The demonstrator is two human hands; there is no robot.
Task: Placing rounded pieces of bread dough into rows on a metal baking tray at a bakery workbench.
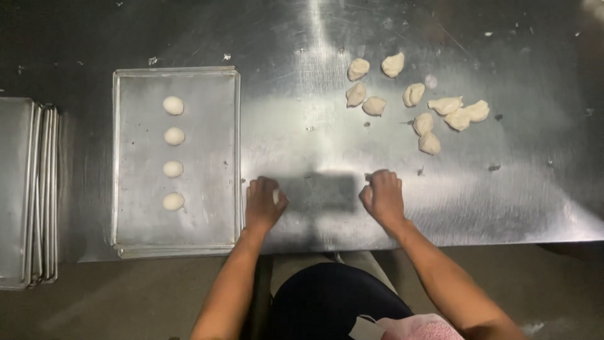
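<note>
My left hand [264, 203] is cupped palm-down on the steel table [314, 94], closed over a piece of dough whose white edge shows at the thumb side. My right hand [382, 196] is cupped the same way a little to the right; what lies under it is hidden. A metal baking tray [214, 226] sits just left of my left hand, with several smooth round dough balls [173, 137] in a column. Several rough, unshaped dough pieces [423, 123] lie scattered at the far right of the table.
A stack of empty metal trays [25, 189] lies at the left edge, overhanging the table. The table's front edge runs just below my wrists. Small dough crumbs dot the steel surface.
</note>
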